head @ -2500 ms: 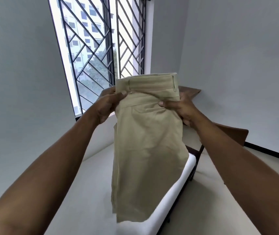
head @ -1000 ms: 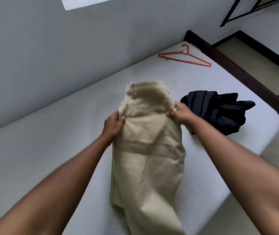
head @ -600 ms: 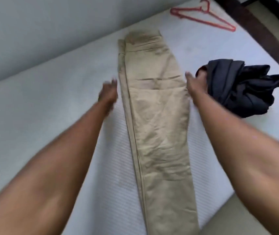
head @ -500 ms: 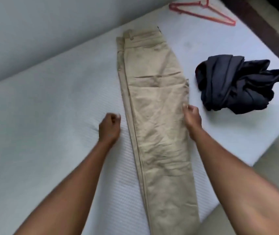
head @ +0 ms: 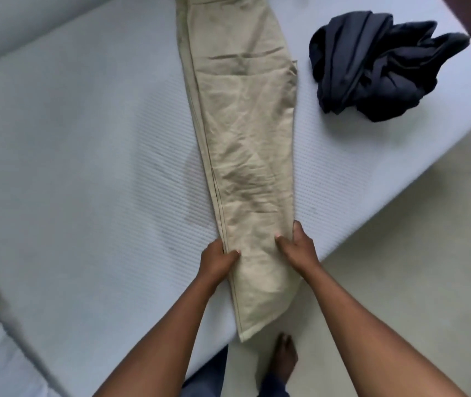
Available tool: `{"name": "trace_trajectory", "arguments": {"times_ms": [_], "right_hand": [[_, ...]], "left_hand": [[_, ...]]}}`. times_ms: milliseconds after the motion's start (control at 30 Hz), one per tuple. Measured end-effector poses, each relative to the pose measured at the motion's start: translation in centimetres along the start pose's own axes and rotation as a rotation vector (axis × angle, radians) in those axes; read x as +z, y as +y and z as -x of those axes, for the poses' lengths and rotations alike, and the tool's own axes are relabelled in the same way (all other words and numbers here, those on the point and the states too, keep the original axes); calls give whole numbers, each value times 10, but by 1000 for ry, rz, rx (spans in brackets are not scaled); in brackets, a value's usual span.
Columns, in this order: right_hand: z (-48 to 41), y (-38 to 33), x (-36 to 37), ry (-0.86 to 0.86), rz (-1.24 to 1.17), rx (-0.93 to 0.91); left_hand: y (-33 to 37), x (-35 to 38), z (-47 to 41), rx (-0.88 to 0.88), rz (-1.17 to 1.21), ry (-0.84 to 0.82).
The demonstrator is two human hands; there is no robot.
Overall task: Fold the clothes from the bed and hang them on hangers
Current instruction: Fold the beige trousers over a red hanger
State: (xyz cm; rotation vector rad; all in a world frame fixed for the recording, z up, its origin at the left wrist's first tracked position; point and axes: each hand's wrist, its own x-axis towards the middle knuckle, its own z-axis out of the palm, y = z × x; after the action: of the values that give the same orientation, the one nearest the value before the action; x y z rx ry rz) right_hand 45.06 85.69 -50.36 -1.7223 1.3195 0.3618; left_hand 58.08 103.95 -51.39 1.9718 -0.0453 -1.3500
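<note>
Trousers [head: 245, 124] lie flat on the mattress [head: 85, 167], left hand [head: 217, 259] and right hand [head: 297, 249] apparently pinching their side edges.

The trousers [head: 245, 133] under my fingers [head: 297, 229] are plain sandy beige, with darker stitching down the seam by my left fingers. The mattress [head: 85, 167] around my fingers is white with a fine dotted weave. Far beyond my right fingers, the crumpled garment [head: 377, 70] is dark navy. The floor [head: 414, 253] is pale cream.
</note>
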Motion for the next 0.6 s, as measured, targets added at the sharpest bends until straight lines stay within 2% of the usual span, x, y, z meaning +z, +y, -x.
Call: {"name": "trace_trajectory", "arguments": {"times_ms": [100,233,300,400,467,600], "right_hand": [[40,42,8,39,-44,34],[86,89,13,47,-85,124],[106,102,8,81,-19,104],[126,105,-3,102,53,91],[132,99,-10,84,117,115],[145,64,-28,74,398,127]], "left_hand": [[-48,32,43,-130,133,-90],[-72,65,82,-228,193,35],[-68,73,97,-232,79,116],[-62,72,114,-281,-145,152],[-54,68,127,-323,-197,135],[-31,58,151,-251,-253,138]]}}
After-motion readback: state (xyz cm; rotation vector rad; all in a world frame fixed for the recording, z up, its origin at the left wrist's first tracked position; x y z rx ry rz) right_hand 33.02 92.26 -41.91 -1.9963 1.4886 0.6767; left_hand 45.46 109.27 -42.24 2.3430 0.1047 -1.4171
